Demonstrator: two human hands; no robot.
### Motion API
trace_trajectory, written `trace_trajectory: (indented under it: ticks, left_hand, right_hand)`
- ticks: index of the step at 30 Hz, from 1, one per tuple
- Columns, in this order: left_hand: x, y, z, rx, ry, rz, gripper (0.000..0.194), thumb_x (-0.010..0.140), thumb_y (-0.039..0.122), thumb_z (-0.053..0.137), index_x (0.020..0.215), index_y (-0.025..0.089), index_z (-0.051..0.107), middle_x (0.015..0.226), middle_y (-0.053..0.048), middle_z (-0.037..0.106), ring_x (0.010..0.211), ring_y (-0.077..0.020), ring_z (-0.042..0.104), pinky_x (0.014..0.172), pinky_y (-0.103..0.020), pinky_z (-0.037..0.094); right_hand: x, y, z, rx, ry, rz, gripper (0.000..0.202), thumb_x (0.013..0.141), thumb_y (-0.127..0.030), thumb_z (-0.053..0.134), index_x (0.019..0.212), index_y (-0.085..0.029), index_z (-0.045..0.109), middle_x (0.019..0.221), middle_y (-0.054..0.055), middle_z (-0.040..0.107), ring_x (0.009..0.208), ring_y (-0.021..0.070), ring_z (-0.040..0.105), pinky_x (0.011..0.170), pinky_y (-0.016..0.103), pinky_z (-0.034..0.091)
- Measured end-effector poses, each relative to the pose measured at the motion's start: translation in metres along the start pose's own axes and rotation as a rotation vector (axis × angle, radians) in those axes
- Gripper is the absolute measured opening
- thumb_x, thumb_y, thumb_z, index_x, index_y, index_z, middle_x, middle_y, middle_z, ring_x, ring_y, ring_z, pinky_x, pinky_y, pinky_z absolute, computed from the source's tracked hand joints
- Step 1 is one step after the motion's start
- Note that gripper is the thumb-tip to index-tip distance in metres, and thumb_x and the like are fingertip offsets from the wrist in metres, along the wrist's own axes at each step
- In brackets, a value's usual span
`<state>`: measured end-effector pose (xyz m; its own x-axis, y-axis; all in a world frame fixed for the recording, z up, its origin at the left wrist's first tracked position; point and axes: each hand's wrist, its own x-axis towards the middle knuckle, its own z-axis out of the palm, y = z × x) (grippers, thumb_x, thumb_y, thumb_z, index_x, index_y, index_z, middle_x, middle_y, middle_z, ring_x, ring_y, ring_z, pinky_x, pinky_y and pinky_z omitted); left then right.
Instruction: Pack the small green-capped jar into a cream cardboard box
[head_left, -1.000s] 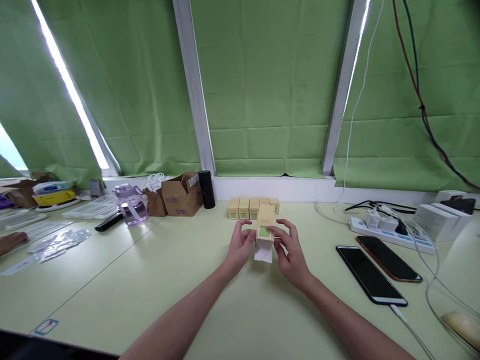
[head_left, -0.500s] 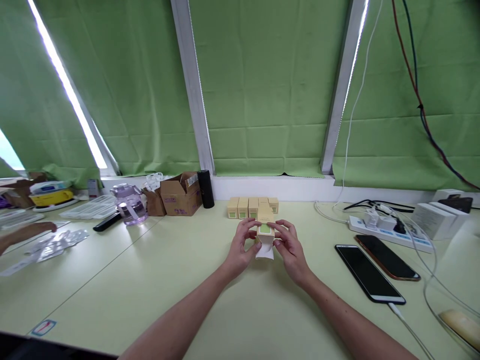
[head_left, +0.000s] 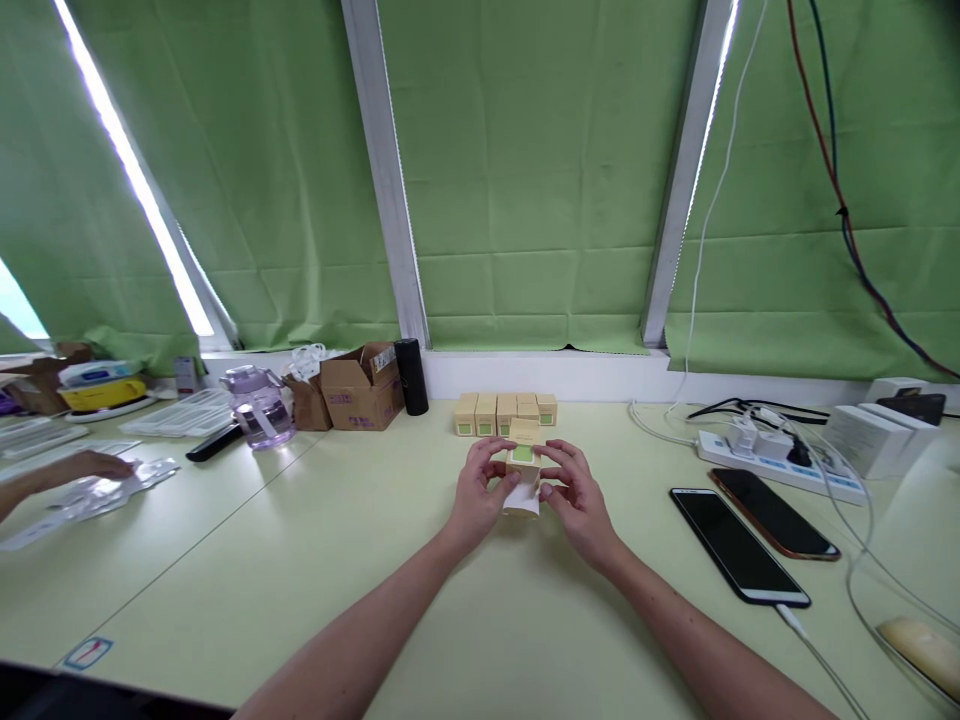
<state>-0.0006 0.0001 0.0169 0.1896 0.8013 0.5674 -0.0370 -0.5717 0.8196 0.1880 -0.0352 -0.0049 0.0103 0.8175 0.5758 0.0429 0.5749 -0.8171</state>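
Observation:
A small tan cardboard box (head_left: 524, 457) with a green label is between my hands, above the table. Its white-lined flap (head_left: 522, 497) hangs out on the side toward me. My left hand (head_left: 480, 492) is closed on the box's left side, thumb low and fingers near the top. Curled at the right side, my right hand (head_left: 579, 502) has its fingertips on the box's upper edge and its thumb by the flap. Just beyond stands a row of several similar small boxes (head_left: 486, 414). The inside of the held box is hidden.
On the right lie two phones (head_left: 739, 545) and a power strip (head_left: 780, 467) with cables. To the left stand a purple jug (head_left: 259, 408), an open carton (head_left: 361, 393) and a black cylinder (head_left: 410, 377). A co-worker's hand (head_left: 94, 465) is over clear plastic bags (head_left: 154, 473).
The box has shifted slightly left and its flap shows more. My right thumb has moved a little left. At far left, the co-worker's hand has reached further over the plastic bags.

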Motion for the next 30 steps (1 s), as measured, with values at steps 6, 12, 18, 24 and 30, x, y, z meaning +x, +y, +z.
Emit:
trace_trajectory:
  ticks: [6, 12, 18, 24, 30]
  left_hand:
    - [0.0, 0.0, 0.002, 0.0, 0.03, -0.023, 0.031, 0.089, 0.03, 0.078, 0.118, 0.023, 0.073, 0.133, -0.009, 0.059, 0.096, -0.0169, 0.07, 0.087, -0.034, 0.062]
    - [0.001, 0.002, 0.003, 0.005, 0.036, -0.041, 0.03, 0.088, 0.029, 0.078, 0.117, 0.023, 0.073, 0.132, -0.009, 0.058, 0.095, -0.0169, 0.07, 0.086, -0.034, 0.062]
    - [0.0, 0.002, 0.004, 0.024, 0.037, -0.028, 0.031, 0.088, 0.033, 0.079, 0.117, 0.024, 0.072, 0.131, -0.009, 0.058, 0.098, -0.0185, 0.069, 0.087, -0.037, 0.062]
    - [-0.004, 0.006, 0.003, 0.062, -0.024, -0.014, 0.039, 0.095, 0.042, 0.075, 0.13, 0.026, 0.069, 0.139, -0.011, 0.053, 0.089, -0.0152, 0.065, 0.089, -0.038, 0.059]
    - [-0.009, 0.009, -0.003, 0.002, -0.209, -0.026, 0.064, 0.1, 0.064, 0.062, 0.156, 0.033, 0.055, 0.159, -0.014, 0.037, 0.113, -0.0249, 0.063, 0.102, -0.045, 0.055]
  right_hand:
    - [0.0, -0.006, 0.0, 0.025, -0.015, 0.057, 0.038, 0.098, -0.043, 0.07, 0.136, -0.037, 0.069, 0.153, 0.009, 0.041, 0.104, 0.0199, 0.072, 0.085, 0.037, 0.066]
    - [-0.001, -0.008, 0.001, 0.064, -0.006, 0.072, 0.039, 0.096, -0.044, 0.073, 0.134, -0.038, 0.07, 0.15, 0.008, 0.042, 0.102, 0.0194, 0.072, 0.085, 0.038, 0.065]
    - [0.0, -0.008, 0.001, 0.086, 0.006, 0.08, 0.039, 0.095, -0.045, 0.074, 0.134, -0.037, 0.071, 0.149, 0.009, 0.043, 0.101, 0.0188, 0.071, 0.084, 0.037, 0.065]
    - [0.002, -0.008, 0.001, 0.115, 0.028, 0.104, 0.04, 0.093, -0.047, 0.076, 0.132, -0.035, 0.072, 0.149, 0.009, 0.047, 0.097, 0.0183, 0.072, 0.081, 0.036, 0.065]
    - [0.007, -0.008, -0.002, 0.153, 0.102, 0.153, 0.045, 0.087, -0.05, 0.079, 0.128, -0.032, 0.072, 0.148, 0.009, 0.055, 0.092, 0.0186, 0.074, 0.078, 0.035, 0.065]
